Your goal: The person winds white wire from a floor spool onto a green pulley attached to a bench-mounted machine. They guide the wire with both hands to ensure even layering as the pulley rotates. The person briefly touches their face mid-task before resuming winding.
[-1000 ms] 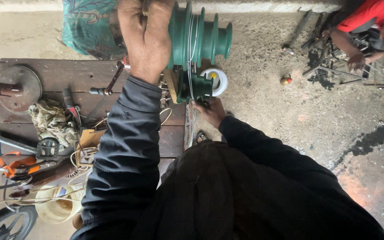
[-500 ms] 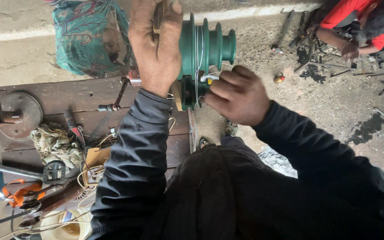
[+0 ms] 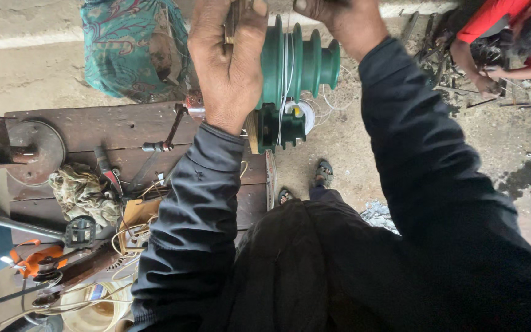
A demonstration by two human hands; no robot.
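A green stepped winding pulley (image 3: 299, 64) stands on a mount at the right end of a wooden bench (image 3: 93, 126), with thin white wire wound in its grooves and a small white spool (image 3: 305, 115) below it. My left hand (image 3: 228, 61) is closed around a thin handle-like piece right beside the pulley's large flange. My right hand (image 3: 339, 21) is raised above the pulley's small end, fingers curled at the frame's top edge; what it grips is cut off.
The bench carries a crank handle (image 3: 164, 135), a rag (image 3: 84, 193), pliers, a metal disc (image 3: 35, 150) and loose wire. A patterned cloth bag (image 3: 133, 49) lies behind it. Another person in red (image 3: 499, 37) works among metal parts at the top right. My sandalled feet stand on the dirt floor.
My right hand has risen from beside the bench, past the pulley's lower side, to above its small end. My left hand stays by the flange. The camera has moved closer.
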